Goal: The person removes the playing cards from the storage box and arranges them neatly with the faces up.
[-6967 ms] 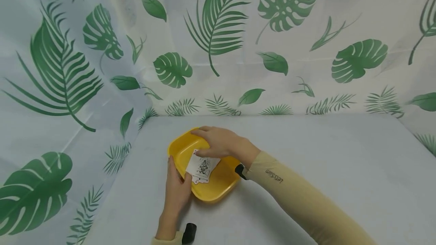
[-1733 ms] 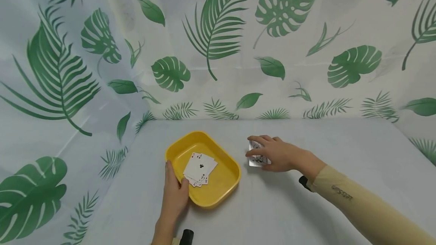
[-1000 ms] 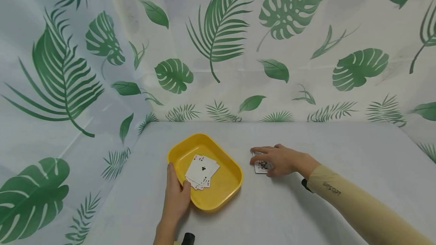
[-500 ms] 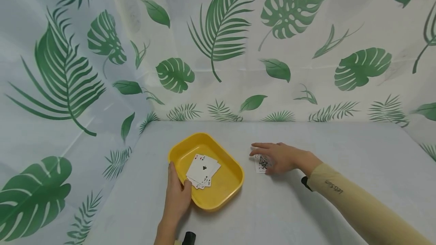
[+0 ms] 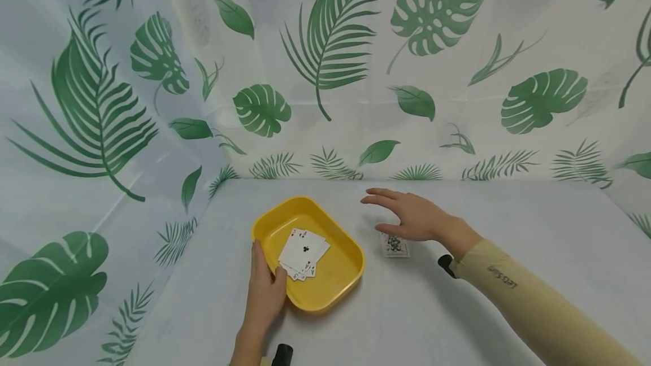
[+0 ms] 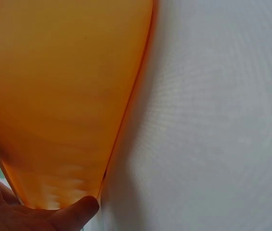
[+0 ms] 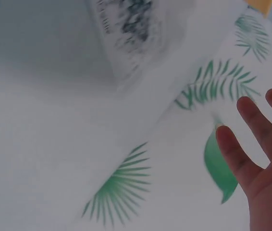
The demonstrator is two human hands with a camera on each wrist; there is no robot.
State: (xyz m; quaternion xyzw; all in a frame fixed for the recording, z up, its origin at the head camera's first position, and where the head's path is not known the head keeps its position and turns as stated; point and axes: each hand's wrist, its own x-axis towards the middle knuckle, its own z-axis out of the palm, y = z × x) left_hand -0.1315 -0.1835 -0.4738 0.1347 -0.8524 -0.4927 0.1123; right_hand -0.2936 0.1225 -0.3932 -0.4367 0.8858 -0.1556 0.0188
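Note:
A yellow plastic tray [image 5: 333, 284] stands on the white table, turned at an angle. My left hand [image 5: 265, 292] grips its near left side, thumb at the rim; the left wrist view shows the tray's wall [image 6: 68, 96] close up with the hand [image 6: 35, 216] below it. Inside the tray lie several fanned playing cards [image 5: 305, 250], an ace of clubs on top. To the right of the tray, a joker playing card [image 5: 395, 246] lies face up on the table. My right hand [image 5: 419, 216] hovers just above and behind it, fingers spread, holding nothing.
A white sheet [image 5: 356, 44] with green leaf prints hangs behind and to the left of the table. The white tabletop [image 5: 508, 230] stretches to the right. Black wrist straps [image 5: 446, 265] and beige sleeves show on the arms.
My right hand has lifted off the joker and its fingers have spread, uncovering more of the card. Seven seconds ago it was over the tray with a joker showing there. My left hand stays.

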